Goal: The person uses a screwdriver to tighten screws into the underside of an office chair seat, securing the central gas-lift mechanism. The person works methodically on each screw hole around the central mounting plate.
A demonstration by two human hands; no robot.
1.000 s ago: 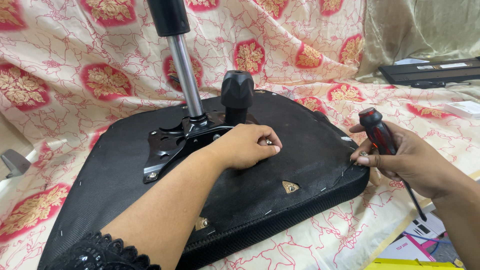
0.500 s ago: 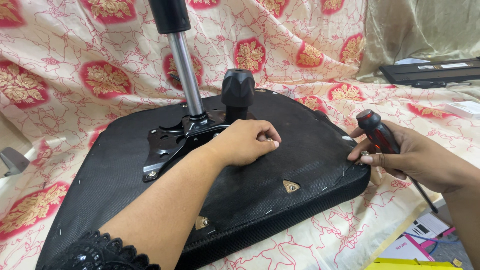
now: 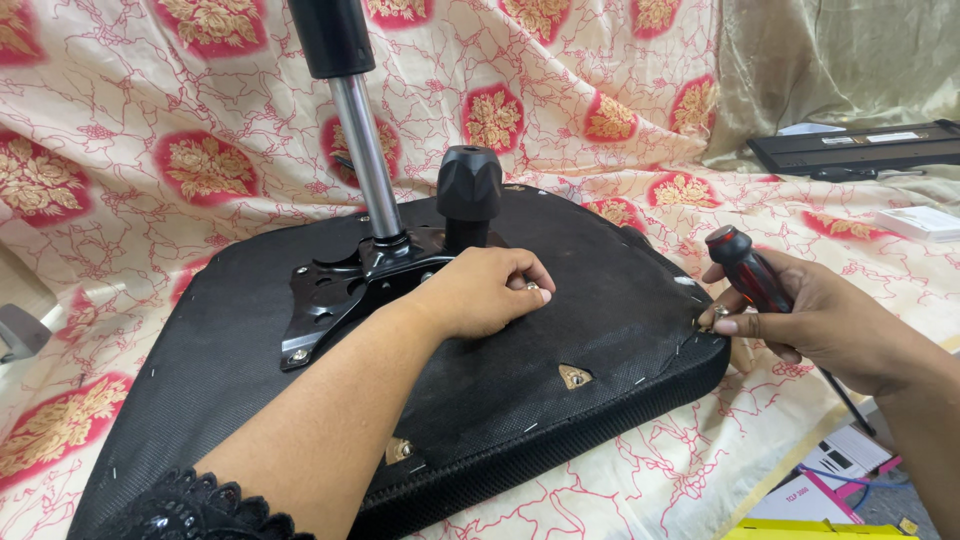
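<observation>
Left hand (image 3: 480,295) lies knuckles-up mid-seat (image 3: 230,340), fingers pinching a small screw (image 3: 532,287) beside the bracket (image 3: 340,290). Right hand (image 3: 820,320) at the seat's right edge, fingers wrapped around a screwdriver (image 3: 748,270).

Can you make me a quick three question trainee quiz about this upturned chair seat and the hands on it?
1. True or false: the right hand holds a screwdriver.
2. The left hand rests on: A) the seat underside B) the gas cylinder C) the floral cloth.
3. What colour is the knob?

Key: 1 true; 2 A; 3 black.
</observation>
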